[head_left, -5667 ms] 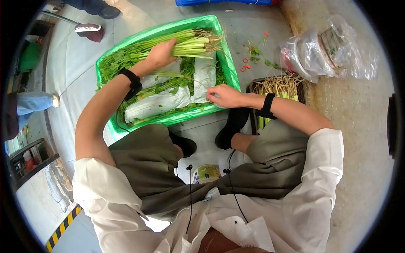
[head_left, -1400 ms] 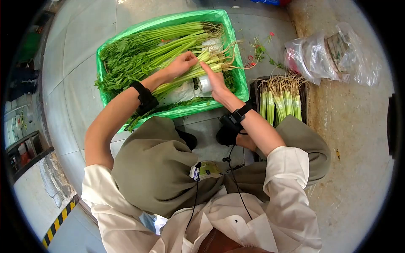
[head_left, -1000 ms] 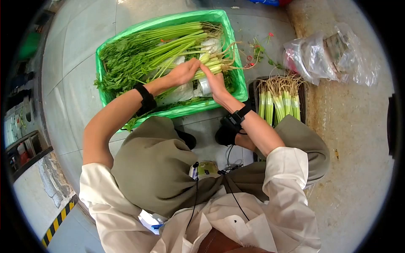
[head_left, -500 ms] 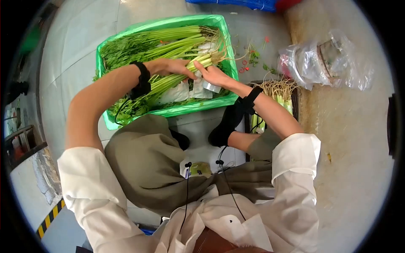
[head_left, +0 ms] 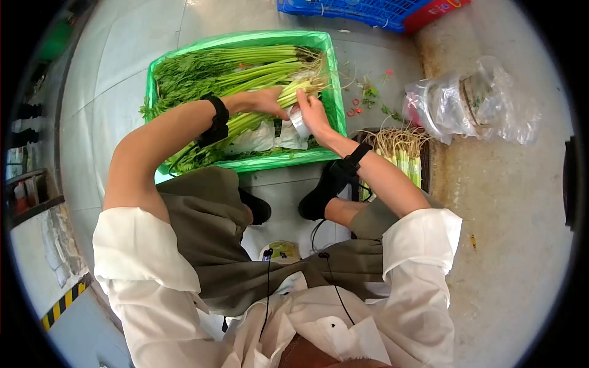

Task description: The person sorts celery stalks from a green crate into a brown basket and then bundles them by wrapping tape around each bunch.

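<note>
The left hand (head_left: 269, 100) curls around the celery (head_left: 291, 92) near its roots; the right hand (head_left: 315, 116), partly closed, presses the stalks, a tape roll (head_left: 299, 124) beside its palm. The celery is over the green-lined crate (head_left: 335, 113); more bunches (head_left: 402, 161) sit rightward.

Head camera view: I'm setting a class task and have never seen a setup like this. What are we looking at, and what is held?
There is no robot here. A camera worn on the person's head looks forward and down at two bare hands, the left hand and right hand. Between them they hold a bundle of green stalks over a green-lined container on the floor. A pale roll is at the right hand. More leafy stalks and white packets lie in the container. To its right, a dark tray holds rooted stalks.
</note>
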A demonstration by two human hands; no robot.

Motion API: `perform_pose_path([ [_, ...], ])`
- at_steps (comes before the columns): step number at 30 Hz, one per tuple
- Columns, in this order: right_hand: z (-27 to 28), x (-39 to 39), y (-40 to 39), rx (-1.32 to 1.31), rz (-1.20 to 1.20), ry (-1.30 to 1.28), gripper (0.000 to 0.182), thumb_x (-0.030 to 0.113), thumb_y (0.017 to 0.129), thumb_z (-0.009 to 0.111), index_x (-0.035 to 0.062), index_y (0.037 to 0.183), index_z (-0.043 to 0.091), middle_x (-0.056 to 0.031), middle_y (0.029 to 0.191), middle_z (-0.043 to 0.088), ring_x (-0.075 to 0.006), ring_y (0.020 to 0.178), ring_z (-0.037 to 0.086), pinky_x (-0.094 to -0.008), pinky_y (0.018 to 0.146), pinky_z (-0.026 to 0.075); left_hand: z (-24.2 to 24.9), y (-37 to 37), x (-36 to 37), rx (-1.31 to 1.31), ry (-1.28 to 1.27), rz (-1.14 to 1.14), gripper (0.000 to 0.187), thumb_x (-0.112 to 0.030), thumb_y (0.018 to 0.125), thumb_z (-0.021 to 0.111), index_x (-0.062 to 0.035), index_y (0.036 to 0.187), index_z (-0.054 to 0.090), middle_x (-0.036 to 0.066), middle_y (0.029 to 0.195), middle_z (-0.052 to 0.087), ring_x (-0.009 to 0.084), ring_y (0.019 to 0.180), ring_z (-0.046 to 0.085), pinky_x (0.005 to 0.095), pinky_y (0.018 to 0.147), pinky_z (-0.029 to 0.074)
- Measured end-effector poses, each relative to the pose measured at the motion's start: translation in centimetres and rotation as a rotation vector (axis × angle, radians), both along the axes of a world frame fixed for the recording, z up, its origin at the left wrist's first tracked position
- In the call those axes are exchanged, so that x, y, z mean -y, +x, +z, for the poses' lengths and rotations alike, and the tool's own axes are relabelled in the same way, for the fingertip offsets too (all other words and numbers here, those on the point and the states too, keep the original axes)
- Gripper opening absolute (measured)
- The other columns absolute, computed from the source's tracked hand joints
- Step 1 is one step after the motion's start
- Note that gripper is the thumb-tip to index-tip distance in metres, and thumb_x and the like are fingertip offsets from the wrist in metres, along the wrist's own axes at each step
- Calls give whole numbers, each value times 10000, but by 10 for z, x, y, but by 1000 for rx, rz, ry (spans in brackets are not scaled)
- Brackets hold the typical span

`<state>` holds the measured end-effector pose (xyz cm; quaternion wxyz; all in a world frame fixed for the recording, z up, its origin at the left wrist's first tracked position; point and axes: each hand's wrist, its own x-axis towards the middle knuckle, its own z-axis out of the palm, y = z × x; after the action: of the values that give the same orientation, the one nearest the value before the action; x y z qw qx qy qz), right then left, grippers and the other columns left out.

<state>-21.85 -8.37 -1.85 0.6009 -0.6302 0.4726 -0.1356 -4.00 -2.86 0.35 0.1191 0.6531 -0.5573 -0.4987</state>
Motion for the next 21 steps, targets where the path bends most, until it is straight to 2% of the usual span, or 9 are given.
perform_pose_path([
  [3,13,4,2,-40,131,10,569,532,971,420,-15,929,571,-100,815,634,-188,726,598,-310,692,454,1,-4,6,-89,-14,45,665,-276,680,755,45,1214,524,207,1094,628,302,1006,606,396,835,478],
  [6,14,20,-1,-166,245,73,575,545,961,421,8,918,620,-113,864,655,-196,768,610,-322,729,461,-26,-6,6,151,-203,139,464,-231,691,680,41,1056,591,238,994,650,348,930,635,418,780,501],
  [7,24,22,-5,-172,250,73,575,545,961,421,8,918,620,-113,864,655,-196,768,610,-322,729,461,-26,-6,7,147,-203,145,464,-231,691,680,41,1056,591,238,994,650,348,930,635,418,780,501],
  [9,45,30,-14,-341,561,-116,494,492,948,482,27,938,650,-123,861,657,-210,765,615,-334,708,469,-24,-7,9,292,-172,183,468,-255,694,670,43,1045,587,255,1013,642,369,947,630,438,798,502],
  [10,53,32,-19,-278,589,-335,368,374,919,559,25,992,650,-143,889,663,-242,783,628,-370,708,490,-22,-7,8,290,-174,188,468,-255,694,670,43,1045,587,255,1013,642,369,947,630,438,798,502],
  [12,88,45,-19,-287,575,-506,305,320,906,578,46,1026,635,-136,897,651,-260,799,625,-382,729,483,-18,-8,9,292,-127,88,606,-269,712,689,91,1166,511,281,1083,606,390,1008,600,450,870,486],
  [14,99,68,-26,-294,556,-680,260,266,894,597,66,1059,621,-128,905,640,-278,814,623,-394,749,475,-32,-12,10,284,-148,57,605,-272,712,691,88,1164,511,277,1063,612,392,991,603,451,862,489],
  [16,85,93,-27,-627,813,-1101,249,221,877,589,91,1085,630,-159,1004,586,-359,831,596,-458,742,474,-29,-16,7,277,-124,43,605,-284,707,700,83,1150,515,267,1032,623,395,952,612,446,843,496],
  [21,84,90,-17,-582,968,-1037,205,234,882,601,83,1006,665,-149,1012,538,-367,832,563,-466,733,467,-20,-17,2,245,-149,-9,624,-300,694,721,55,1166,519,258,1027,634,375,949,624,443,831,502],
])
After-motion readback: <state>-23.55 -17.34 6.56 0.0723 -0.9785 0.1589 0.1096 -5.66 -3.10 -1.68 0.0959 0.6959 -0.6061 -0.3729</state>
